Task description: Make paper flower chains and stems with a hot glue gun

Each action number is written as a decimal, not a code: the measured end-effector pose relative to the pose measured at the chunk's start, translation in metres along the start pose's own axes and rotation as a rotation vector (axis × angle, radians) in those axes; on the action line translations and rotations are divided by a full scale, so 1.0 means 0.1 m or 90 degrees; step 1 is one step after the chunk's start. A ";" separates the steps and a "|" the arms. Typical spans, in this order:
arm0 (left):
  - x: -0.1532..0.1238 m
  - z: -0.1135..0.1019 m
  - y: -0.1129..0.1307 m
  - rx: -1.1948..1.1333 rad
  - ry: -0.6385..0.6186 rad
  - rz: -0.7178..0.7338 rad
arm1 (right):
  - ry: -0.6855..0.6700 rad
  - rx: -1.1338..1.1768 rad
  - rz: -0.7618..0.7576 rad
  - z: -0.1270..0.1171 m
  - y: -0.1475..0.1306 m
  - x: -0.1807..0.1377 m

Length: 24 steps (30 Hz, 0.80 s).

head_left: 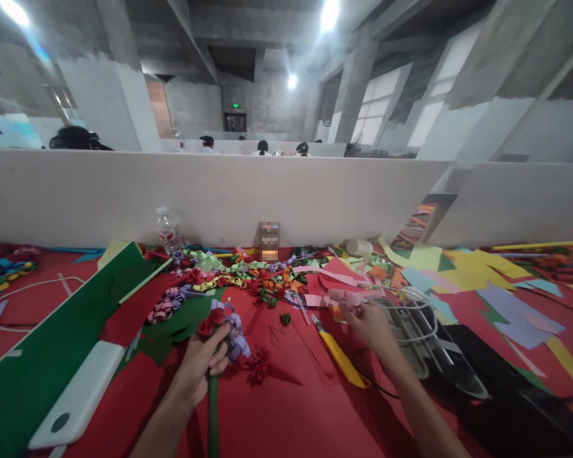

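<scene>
My left hand [201, 356] is closed round a paper flower with a green stem [212, 413]; red and purple curled paper petals [236, 334] form its head. On the red tabletop beside it lies a dark red paper piece [258, 366]. My right hand [370, 324] reaches forward over pink paper strips and curls [348, 298], with a bit of orange paper near its fingertips. Those fingers look pinched together, but what lies between them is blurred. Just left of the right forearm rests a yellow-handled tool [344, 359] with a pale metal tip.
Many curled paper strips [239, 273] spread across the table's back. A green board [67, 318] and a white bar [79, 397] lie left. A wire rack [405, 324] and a black object [506, 375] sit right. A bottle [167, 229] stands by the white partition [305, 191].
</scene>
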<state>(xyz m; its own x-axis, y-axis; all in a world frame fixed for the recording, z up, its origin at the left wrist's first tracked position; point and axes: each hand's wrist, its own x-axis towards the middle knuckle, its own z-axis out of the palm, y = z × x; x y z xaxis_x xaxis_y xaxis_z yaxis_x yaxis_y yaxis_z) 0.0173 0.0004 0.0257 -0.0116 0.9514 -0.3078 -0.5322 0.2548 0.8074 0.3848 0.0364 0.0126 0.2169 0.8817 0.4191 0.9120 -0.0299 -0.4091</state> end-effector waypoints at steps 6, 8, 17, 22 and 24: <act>0.01 -0.02 -0.06 0.002 -0.010 0.001 | 0.002 0.142 0.047 -0.24 -0.20 -0.12; -0.01 -0.03 -0.09 0.013 -0.013 0.000 | -0.030 0.225 0.056 -0.31 -0.33 -0.15; -0.01 -0.05 -0.13 0.028 0.001 0.018 | -0.254 0.495 0.134 -0.27 -0.74 -0.27; -0.02 -0.03 -0.09 0.015 0.019 0.016 | -0.410 0.539 0.064 -0.23 -0.97 -0.38; -0.02 -0.04 -0.09 0.017 0.005 0.021 | -0.441 0.553 0.058 -0.19 -1.04 -0.45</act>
<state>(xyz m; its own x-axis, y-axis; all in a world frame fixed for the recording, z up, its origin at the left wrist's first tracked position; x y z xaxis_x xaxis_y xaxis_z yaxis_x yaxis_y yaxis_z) 0.0193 -0.0048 0.0171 -0.0355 0.9577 -0.2855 -0.5083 0.2287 0.8303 0.2863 -0.0088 0.0516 -0.2177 0.9732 -0.0738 0.2910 -0.0075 -0.9567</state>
